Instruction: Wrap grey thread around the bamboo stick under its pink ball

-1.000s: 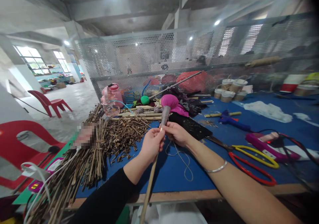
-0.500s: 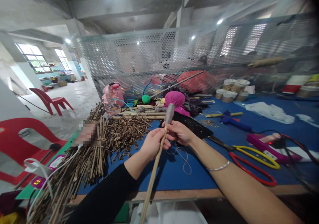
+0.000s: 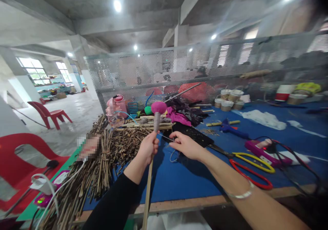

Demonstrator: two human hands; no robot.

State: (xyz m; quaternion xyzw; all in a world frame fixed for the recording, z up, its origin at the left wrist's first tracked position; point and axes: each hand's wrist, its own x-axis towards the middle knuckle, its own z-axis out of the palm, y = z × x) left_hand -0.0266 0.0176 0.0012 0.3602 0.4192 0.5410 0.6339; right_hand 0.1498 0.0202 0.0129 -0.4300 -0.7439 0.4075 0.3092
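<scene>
Left hand (image 3: 148, 148) round one stick (image 3: 148, 193), right hand (image 3: 189, 146) — one grey thread (image 3: 165, 137)

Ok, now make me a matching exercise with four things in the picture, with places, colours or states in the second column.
Things
1. Stick
2. Thread
3. Scissors
4. Glue gun

Places, colours or states
A. One handle yellow, the other red
B. Stretched from the stick toward the right hand
C. Blue in colour
D. Gripped in the left hand

Right pairs: 1-D, 2-B, 3-A, 4-C
</scene>
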